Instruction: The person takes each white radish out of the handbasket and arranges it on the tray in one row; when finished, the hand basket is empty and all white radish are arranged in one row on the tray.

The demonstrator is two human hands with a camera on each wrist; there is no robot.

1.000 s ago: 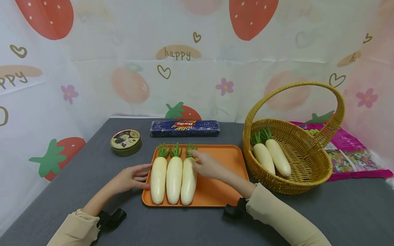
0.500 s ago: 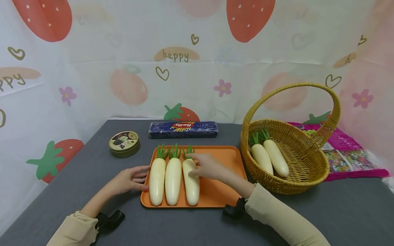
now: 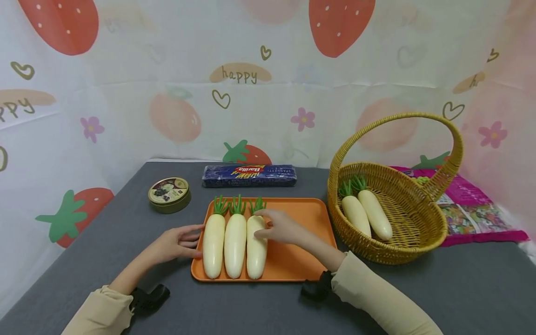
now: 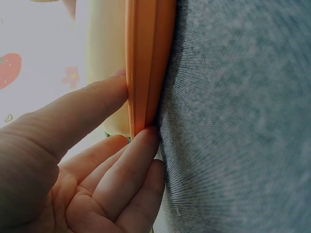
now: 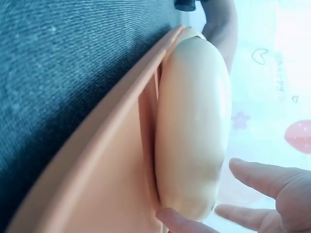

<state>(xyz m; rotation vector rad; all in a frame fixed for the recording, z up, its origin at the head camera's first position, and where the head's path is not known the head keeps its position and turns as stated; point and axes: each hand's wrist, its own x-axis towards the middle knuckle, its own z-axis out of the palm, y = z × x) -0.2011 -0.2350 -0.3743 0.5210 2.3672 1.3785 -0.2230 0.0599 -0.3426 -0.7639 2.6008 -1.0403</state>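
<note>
The right hand (image 3: 279,226), thumb and fingers parted, is at the upper end of the rightmost of 3 white radishes (image 3: 235,246), which lie side by side on the left half of an orange tray (image 3: 303,258); whether it touches is unclear. The left hand (image 3: 170,245), digits spread and relaxed, rests against the tray's left rim. A wicker basket (image 3: 398,255) at right holds 2 more radishes (image 3: 375,214).
</note>
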